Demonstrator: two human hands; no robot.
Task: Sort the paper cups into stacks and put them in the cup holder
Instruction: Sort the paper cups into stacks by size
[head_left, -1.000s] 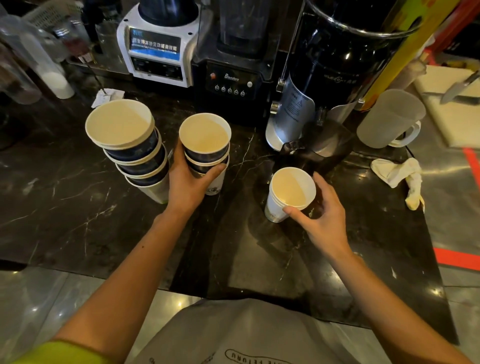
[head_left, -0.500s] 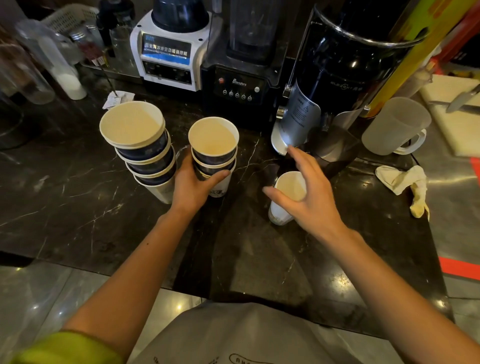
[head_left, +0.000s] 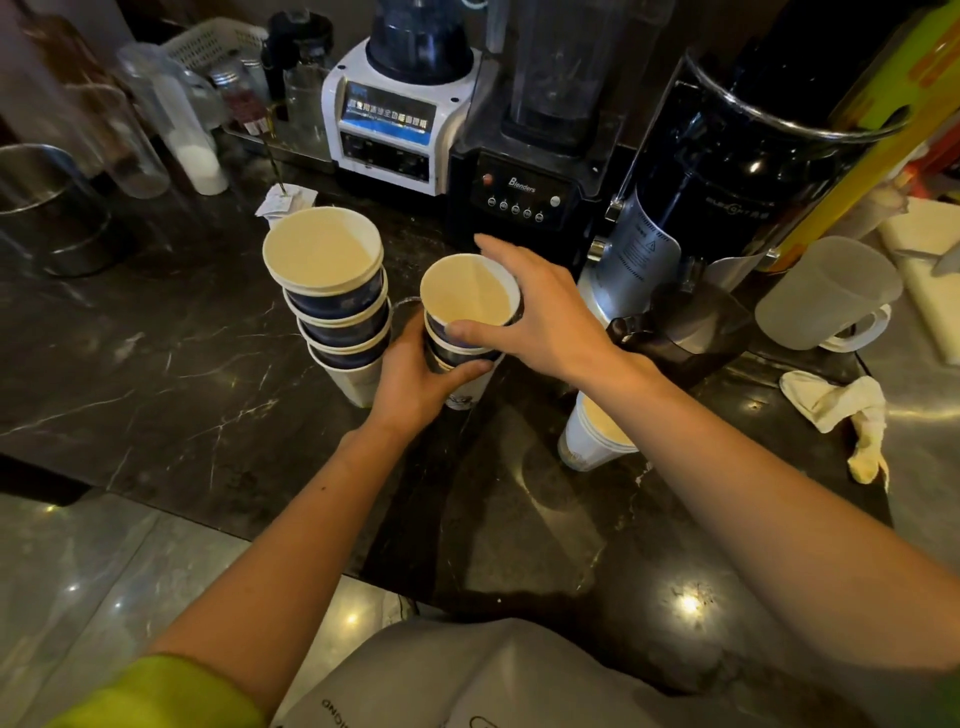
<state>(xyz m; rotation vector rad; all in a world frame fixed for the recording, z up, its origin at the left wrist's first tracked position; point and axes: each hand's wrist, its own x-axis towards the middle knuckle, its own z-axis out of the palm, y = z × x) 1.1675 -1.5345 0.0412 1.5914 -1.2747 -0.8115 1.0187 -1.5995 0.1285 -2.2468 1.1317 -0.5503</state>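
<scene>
On the dark marble counter stands a leaning stack of several paper cups (head_left: 332, 291), dark-banded with cream insides. Just to its right is a shorter stack (head_left: 467, 306). My left hand (head_left: 415, 384) is wrapped around the lower cups of that shorter stack. My right hand (head_left: 540, 306) reaches across and grips the rim of its top cup, thumb on the near side, fingers over the far side. A single white paper cup (head_left: 589, 436) stands alone on the counter, partly hidden under my right forearm.
Two blenders (head_left: 395, 119) and a black machine (head_left: 727, 171) line the back. A frosted plastic jug (head_left: 826, 291) and a crumpled cloth (head_left: 841, 410) lie at the right. Clear containers (head_left: 171, 119) and a metal pot (head_left: 47, 208) stand at the left.
My right hand left the single white cup on the counter and swung left to the short stack, closing on its top cup. The left hand kept its hold on that stack.
</scene>
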